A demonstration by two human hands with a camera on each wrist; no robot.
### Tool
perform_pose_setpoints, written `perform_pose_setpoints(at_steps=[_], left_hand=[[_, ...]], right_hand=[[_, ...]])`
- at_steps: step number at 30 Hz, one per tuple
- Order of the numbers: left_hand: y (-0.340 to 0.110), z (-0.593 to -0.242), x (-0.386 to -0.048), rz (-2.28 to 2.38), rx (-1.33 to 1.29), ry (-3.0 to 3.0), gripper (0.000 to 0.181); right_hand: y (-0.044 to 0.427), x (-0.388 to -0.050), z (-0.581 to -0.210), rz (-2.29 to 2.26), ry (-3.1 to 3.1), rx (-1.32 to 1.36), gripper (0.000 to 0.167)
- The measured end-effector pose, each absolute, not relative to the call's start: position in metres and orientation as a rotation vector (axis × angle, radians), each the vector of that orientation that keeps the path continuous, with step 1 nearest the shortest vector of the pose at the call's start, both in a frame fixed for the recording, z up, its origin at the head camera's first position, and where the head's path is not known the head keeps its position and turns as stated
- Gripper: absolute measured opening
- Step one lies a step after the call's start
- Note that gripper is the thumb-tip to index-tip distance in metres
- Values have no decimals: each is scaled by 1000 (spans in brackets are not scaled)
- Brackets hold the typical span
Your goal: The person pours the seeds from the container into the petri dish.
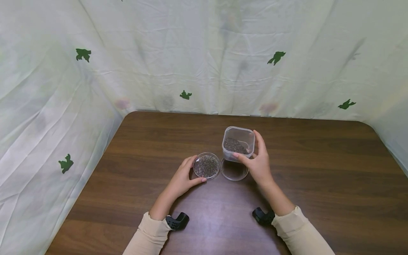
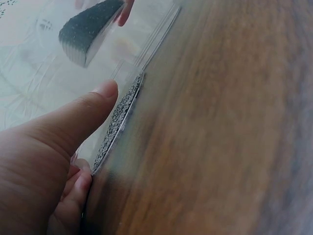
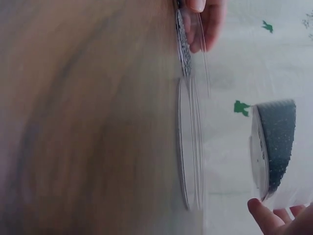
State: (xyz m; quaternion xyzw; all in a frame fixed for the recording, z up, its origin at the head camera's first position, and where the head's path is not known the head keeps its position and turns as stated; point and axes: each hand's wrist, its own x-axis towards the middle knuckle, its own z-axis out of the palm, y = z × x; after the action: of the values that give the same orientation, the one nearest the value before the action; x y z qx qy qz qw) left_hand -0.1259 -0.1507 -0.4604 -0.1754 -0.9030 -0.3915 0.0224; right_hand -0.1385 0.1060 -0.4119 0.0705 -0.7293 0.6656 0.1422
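My left hand [image 1: 181, 181] rests on the table with thumb and fingers round a clear petri dish [image 1: 219, 168], whose bottom is covered with dark grey granules [image 1: 206, 165]. Touching or nearly touching it on the right is a second clear round dish or lid [image 1: 234, 172], which looks bare inside. Above and behind that one, my right hand [image 1: 260, 167] grips a square clear plastic container [image 1: 244, 135] off the table. Its thumb lies on the near side, fingers on the right side. Dark granules [image 3: 278, 144] lie heaped to one side in the container.
The brown wooden table [image 1: 318, 177] spreads round both hands. Behind it and at the sides hangs pale fabric [image 1: 204, 53] with green leaf-like patches. A black device [image 1: 178, 221] sits on each wrist.
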Motion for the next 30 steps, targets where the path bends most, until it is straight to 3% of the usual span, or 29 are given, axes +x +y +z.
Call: perform_pose_setpoints(at_steps=[18,30], left_hand=[[-151,-459,-125,-1220,-535,-2805,85],[-150,-458,-125,-1223,-537,-2805,85]], right_hand=[[143,-124,-401,1860,-2092,14,81],[181,-134,-427,1805,-2117,-184,90]])
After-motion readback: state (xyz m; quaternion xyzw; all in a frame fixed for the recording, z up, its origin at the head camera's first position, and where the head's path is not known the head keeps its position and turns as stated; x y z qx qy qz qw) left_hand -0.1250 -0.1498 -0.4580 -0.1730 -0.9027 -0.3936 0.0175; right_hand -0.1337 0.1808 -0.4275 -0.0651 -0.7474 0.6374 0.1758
